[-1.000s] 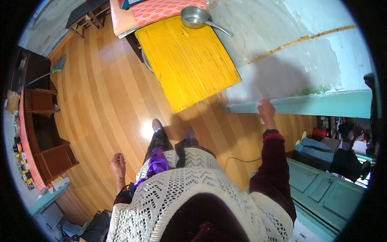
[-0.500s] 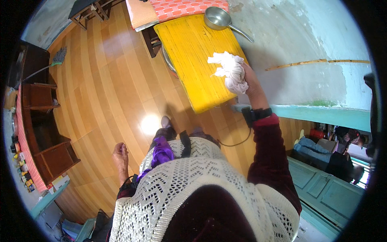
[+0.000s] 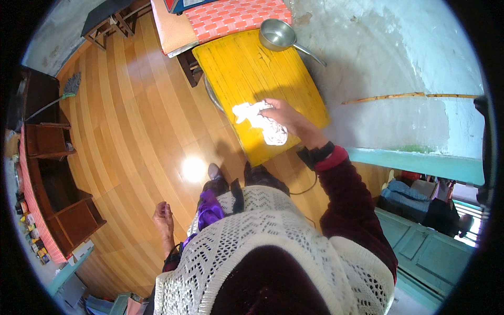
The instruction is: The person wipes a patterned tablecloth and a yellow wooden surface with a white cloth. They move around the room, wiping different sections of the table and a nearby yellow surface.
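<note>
My right hand (image 3: 281, 114) is closed round a crumpled white cloth (image 3: 265, 126). Hand and cloth are over the near part of a yellow wooden table (image 3: 252, 63). Whether the cloth presses on the tabletop is hard to make out. At the table's far right corner stands a metal saucepan (image 3: 277, 35), its long handle pointing right. My left hand (image 3: 163, 216) hangs low at my left side above the floor, fingers curled in, with nothing visible in it.
A bed or bench with red patterned covering (image 3: 231, 21) adjoins the table's far edge. The grey wall (image 3: 378, 63) rises on the right. A brown cabinet (image 3: 79, 220) and a mop (image 3: 69, 89) are at the left. A person (image 3: 420, 202) is at the far right.
My right hand has moved left and toward me across the table with the white cloth in it. The view has shifted slightly. My left hand stays hanging.
</note>
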Demonstrator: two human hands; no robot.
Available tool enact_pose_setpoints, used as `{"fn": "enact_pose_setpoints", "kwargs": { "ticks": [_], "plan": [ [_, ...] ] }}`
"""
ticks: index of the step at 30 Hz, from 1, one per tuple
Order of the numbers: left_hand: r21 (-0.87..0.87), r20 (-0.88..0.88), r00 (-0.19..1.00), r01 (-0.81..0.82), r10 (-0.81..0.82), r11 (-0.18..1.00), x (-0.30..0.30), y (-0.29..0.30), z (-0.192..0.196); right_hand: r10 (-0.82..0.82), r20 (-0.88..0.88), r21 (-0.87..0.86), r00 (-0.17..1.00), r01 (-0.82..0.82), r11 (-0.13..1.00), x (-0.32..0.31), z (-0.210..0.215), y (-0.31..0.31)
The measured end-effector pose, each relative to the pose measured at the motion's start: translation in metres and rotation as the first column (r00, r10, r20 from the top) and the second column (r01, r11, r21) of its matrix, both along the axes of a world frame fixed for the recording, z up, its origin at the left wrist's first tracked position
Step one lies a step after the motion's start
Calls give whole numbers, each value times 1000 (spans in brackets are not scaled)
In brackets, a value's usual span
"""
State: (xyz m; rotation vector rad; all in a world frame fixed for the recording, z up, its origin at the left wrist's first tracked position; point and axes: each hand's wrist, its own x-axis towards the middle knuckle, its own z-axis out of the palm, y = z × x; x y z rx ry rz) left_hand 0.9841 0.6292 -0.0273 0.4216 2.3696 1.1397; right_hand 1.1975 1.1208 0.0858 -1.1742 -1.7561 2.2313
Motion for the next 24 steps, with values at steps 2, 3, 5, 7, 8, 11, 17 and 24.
{"fn": "enact_pose_setpoints", "kwargs": {
  "ticks": [2, 3, 5, 7, 8, 11, 17, 24],
  "plan": [
    [-18, -35, 999, 27, -28, 999, 8, 4, 5, 49, -32, 70, 998, -47, 996, 7, -7, 30],
    [-43, -30, 999, 19, -20, 999, 12, 7, 8, 81, -55, 110, 995, -74, 991, 18, -10, 50],
    [-78, -39, 999, -16, 13, 997, 27, 12, 15, 38, 15, 148, 999, -39, 988, 34, -22, 90],
    [-104, -19, 998, -56, 54, 993, 43, 16, 21, -16, -19, 112, 1000, 18, 994, 51, -33, 132],
    [-101, -10, 998, -69, 69, 992, 52, 20, 22, -93, -35, 38, 995, 94, 995, 57, -39, 152],
    [-114, -20, 993, -117, 115, 987, 75, 31, 28, -134, 174, 352, 975, 66, 934, 67, -46, 220],
    [-231, -117, 983, -165, 141, 959, 102, 42, 40, -265, 574, 778, 774, -415, 472, 55, -67, 304],
    [-316, -142, 964, -258, 224, 913, 130, 44, 47, -233, 764, 642, 602, -673, 368, 33, -88, 337]
  ]
}}
